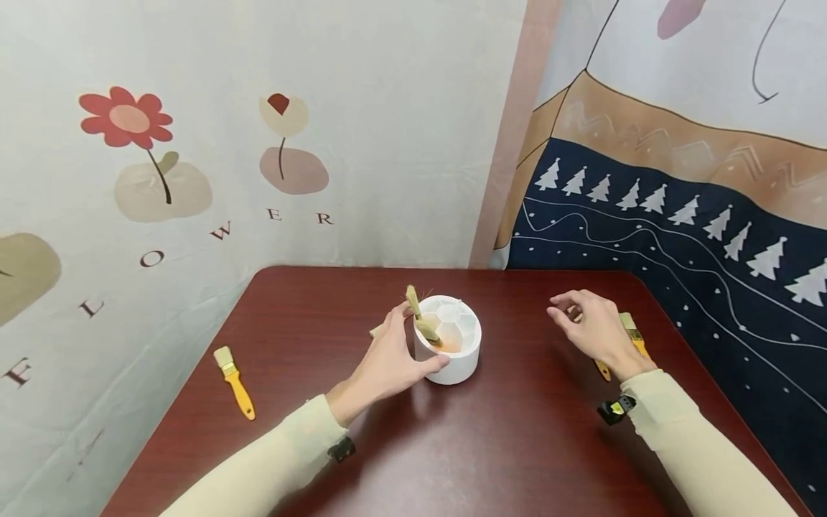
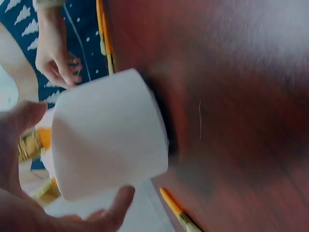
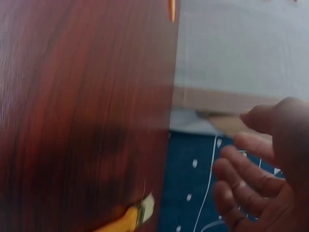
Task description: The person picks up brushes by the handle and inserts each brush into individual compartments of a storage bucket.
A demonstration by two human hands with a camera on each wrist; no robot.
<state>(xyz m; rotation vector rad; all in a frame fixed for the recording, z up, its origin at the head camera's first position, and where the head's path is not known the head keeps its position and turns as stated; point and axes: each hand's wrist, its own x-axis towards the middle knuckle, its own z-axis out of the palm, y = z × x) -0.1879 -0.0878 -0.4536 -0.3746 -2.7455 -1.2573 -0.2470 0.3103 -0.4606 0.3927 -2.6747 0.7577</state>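
A white round holder with honeycomb-like compartments stands on the table in the head view. My left hand grips its left side, thumb at the front and fingers round the back. Two paintbrushes stand in the holder, bristles up. In the head view their pale bristles lean at its left rim. Over the table's right side, my right hand hovers with loosely bent fingers and nothing in them. Close by it lies a paintbrush with a yellow handle, partly hidden by the wrist; another yellow handle shows beside it.
A yellow-handled paintbrush lies at the table's left side. A pale tip pokes out behind my left hand. The dark red table meets hanging printed cloths at its back and right edges.
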